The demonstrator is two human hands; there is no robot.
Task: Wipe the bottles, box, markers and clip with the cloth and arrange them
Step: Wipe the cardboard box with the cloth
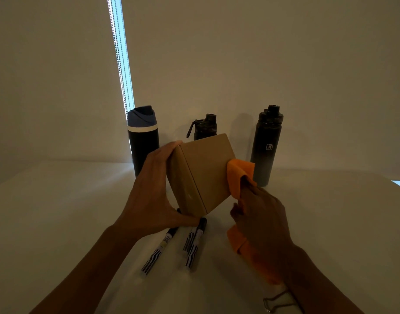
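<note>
The left hand (153, 186) holds the brown box (205, 175) tipped up, with its fingers on the top edge and its thumb under the bottom. The right hand (260, 214) grips the orange cloth (239, 171) and presses it on the right side of the box. The blue-top bottle (143, 141), the middle bottle (204, 126) and the right bottle (265, 150) stand in a row behind the box, the markers (159, 248) lie on the white table (58, 223) just below it, and the clip (276, 302) lies by the right wrist.
</note>
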